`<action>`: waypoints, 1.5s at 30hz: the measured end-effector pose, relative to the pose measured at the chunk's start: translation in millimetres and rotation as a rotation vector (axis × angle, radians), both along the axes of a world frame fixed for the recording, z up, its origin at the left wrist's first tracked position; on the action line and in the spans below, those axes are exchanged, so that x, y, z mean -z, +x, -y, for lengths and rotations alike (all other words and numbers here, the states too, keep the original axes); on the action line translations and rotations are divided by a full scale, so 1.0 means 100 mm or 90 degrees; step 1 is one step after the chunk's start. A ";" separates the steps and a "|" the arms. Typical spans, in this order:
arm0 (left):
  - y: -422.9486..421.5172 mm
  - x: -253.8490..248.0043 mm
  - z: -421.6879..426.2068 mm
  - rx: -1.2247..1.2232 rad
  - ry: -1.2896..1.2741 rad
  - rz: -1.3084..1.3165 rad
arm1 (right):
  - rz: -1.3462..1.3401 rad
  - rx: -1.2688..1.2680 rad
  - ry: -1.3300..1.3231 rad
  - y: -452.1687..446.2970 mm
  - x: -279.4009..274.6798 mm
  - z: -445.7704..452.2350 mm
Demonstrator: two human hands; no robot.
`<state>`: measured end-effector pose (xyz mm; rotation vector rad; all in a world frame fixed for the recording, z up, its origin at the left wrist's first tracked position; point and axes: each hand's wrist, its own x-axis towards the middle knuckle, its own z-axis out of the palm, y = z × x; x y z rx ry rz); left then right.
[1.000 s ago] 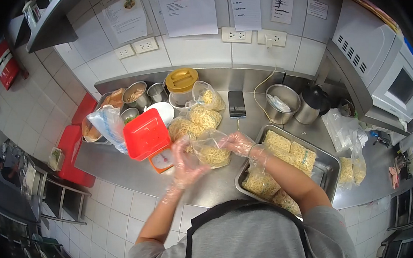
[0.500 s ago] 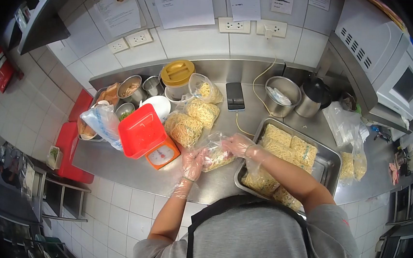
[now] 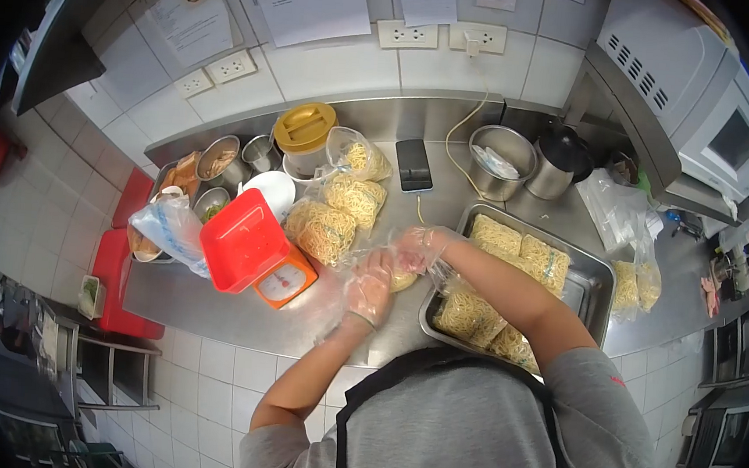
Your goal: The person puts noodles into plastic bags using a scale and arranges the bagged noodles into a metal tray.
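Both my hands wear clear plastic gloves and meet over a small clear plastic bag of noodles [image 3: 402,280] on the steel counter. My left hand [image 3: 367,284] closes on the bag's left side, its fingers curled near the top. From above, my right hand [image 3: 422,245] pinches the bag's upper end. Most of the bag is hidden beneath my hands. Just left lie larger bags of yellow noodles [image 3: 322,232]. To the right, a metal tray [image 3: 588,297] holds several flat packed noodle bags [image 3: 496,235].
An orange scale [image 3: 286,283] carrying a red basket [image 3: 242,239] stands at left. Behind it are metal bowls and a gold-lidded tub [image 3: 304,128]. A black phone [image 3: 413,165] with its cable, a steel bowl [image 3: 502,163] and a jug [image 3: 558,165] stand along the back.
My left hand has moved right and up, over the noodle bag, closer to my right hand. The bag is now more covered. The whole view has shifted slightly.
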<state>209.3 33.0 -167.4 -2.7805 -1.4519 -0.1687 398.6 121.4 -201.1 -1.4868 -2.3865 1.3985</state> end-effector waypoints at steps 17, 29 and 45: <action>0.59 -1.14 0.13 0.155 -0.679 0.861 | -0.607 0.391 -0.096 1.03 -1.48 1.26; 0.05 -0.61 -0.52 0.050 -0.394 0.693 | 0.231 0.275 -0.021 2.04 -0.82 2.14; -0.05 -0.19 -1.60 -0.053 0.152 0.436 | 0.169 0.131 0.395 0.64 -1.68 1.29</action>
